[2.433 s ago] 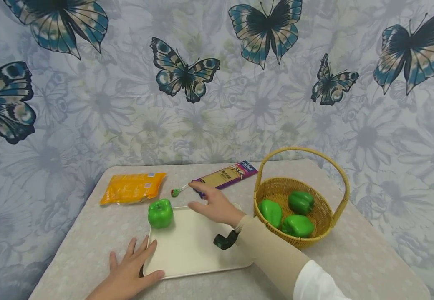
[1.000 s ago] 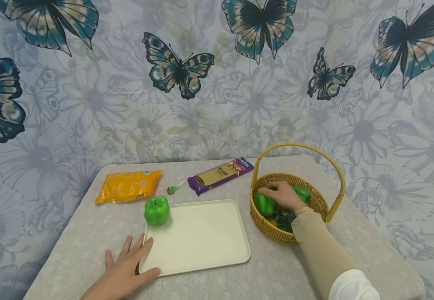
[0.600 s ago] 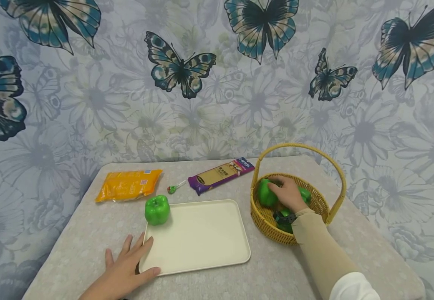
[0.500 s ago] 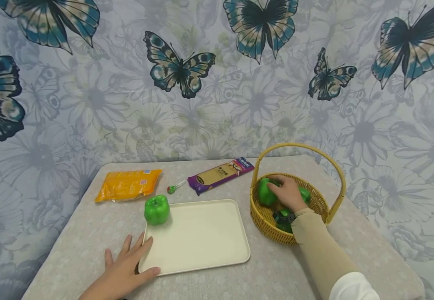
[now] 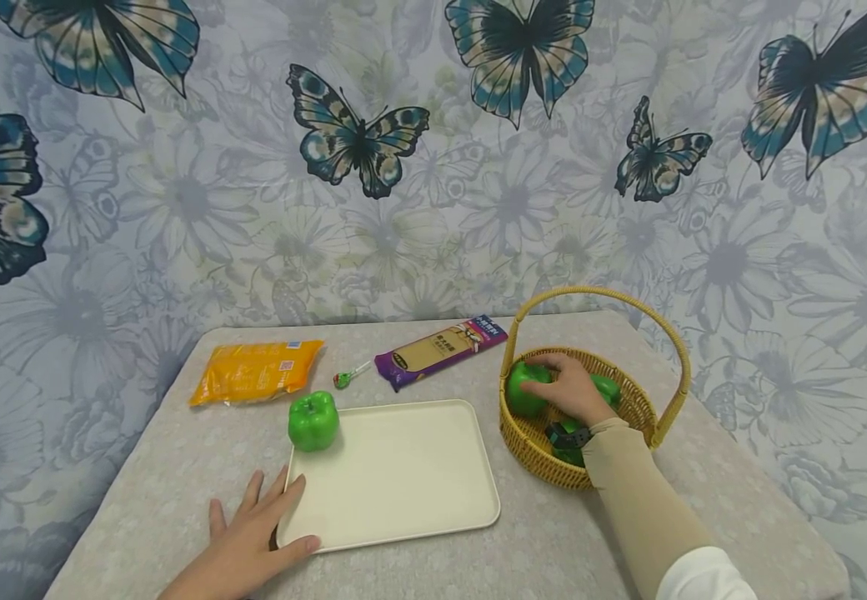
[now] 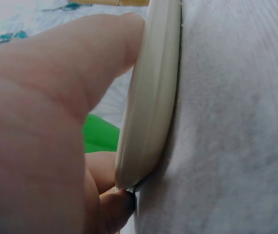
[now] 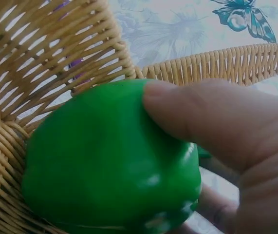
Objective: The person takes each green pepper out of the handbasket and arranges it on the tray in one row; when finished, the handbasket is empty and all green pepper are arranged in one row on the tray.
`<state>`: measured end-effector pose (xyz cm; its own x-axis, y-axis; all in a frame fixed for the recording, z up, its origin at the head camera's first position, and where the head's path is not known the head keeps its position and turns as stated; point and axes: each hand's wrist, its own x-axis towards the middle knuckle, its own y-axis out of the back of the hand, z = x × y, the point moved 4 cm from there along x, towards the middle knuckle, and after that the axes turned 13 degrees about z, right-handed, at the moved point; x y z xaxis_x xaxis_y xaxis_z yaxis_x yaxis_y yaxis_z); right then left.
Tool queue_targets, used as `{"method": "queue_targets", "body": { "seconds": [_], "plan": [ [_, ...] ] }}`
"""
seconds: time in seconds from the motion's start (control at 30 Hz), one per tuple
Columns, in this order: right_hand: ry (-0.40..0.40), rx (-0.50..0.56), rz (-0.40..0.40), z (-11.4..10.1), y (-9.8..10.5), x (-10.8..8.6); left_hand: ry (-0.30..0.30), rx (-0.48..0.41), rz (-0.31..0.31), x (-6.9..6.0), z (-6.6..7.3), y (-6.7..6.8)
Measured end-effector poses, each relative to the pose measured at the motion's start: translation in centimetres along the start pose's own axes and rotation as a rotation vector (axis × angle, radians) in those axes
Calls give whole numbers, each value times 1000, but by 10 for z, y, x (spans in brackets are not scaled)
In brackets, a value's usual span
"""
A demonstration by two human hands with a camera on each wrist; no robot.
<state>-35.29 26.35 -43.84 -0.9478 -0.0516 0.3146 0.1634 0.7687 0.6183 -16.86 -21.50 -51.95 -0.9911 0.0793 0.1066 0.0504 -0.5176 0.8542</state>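
In the head view, my right hand is inside the wicker basket, gripping a green pepper at the basket's left side. The right wrist view has my thumb on top of this pepper, fingers partly hidden beyond it. Two more green peppers lie in the basket, one beside my hand and one below my wrist. With fingers spread, my left hand touches the left edge of the cream tray. Another green pepper sits at the tray's back left corner.
An orange packet lies at the back left of the table. To its right are a lollipop and a purple packet. The basket's tall handle arches over it, and a butterfly-patterned wall stands behind.
My right hand has moved from above the tray into the basket and now grips a pepper, which it lifted a little, then shifted left and down. My left hand stays at the tray.
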Motion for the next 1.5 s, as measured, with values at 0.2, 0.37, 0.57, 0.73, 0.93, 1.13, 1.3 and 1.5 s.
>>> {"method": "queue_targets", "body": {
  "seconds": [0.2,0.37,0.57,0.73,0.93,1.13,1.3,1.5],
  "plan": [
    [26,25,-48,-2,-3,-1,21,3,-22,-1,1,1],
    [6,21,-14,-4,1,-3,27,2,-32,-1,0,3],
    [-17,70,22,-15,14,-5,30,-12,-39,-2,1,2],
    [2,106,31,-35,27,-9,42,-6,-44,-3,2,-1],
    [101,223,39,-84,29,-29,38,-8,-48,-2,2,0],
    [249,330,-51,-138,-26,-42,4,9,-14,0,2,6],
    [237,336,-182,-162,-99,-41,7,20,-11,-3,2,6],
    [217,211,-226,-171,-165,-36,11,11,-8,-5,4,4]
  ]
}}
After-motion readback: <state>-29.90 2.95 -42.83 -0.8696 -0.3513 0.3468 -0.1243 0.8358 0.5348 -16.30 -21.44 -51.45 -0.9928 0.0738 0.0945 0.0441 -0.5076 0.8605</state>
